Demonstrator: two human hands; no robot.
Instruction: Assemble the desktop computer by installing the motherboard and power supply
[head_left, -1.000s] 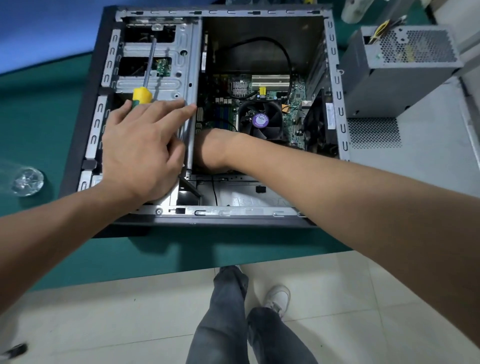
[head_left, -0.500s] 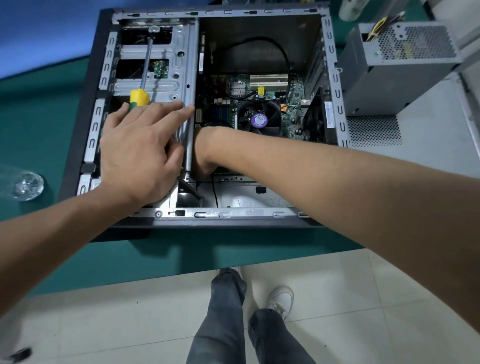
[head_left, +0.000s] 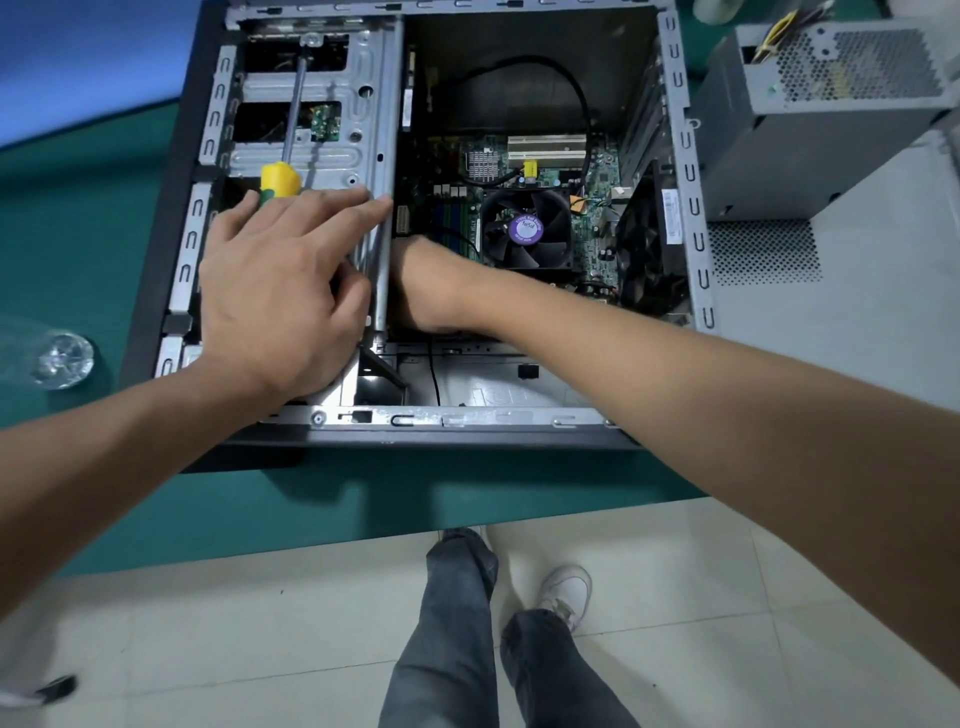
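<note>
We find one open computer case (head_left: 171, 218) lying on its side on the green table (head_left: 78, 249), with one motherboard (head_left: 597, 208) seated inside it and one power supply (head_left: 810, 119) standing outside, just beside the case's right wall. Of two hands, the left hand (head_left: 280, 291) rests on the case's drive cage (head_left: 332, 156) with fingers nearly straight. The right hand (head_left: 421, 291) reaches inside beside the cage, its fingers hidden, so we cannot tell their state; one screwdriver (head_left: 283, 156) lies on the cage.

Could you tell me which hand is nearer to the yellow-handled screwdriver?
Left. The left hand rests on the drive cage touching the screwdriver handle; the right hand reaches down inside the case beside the cage, apart from it.
</note>
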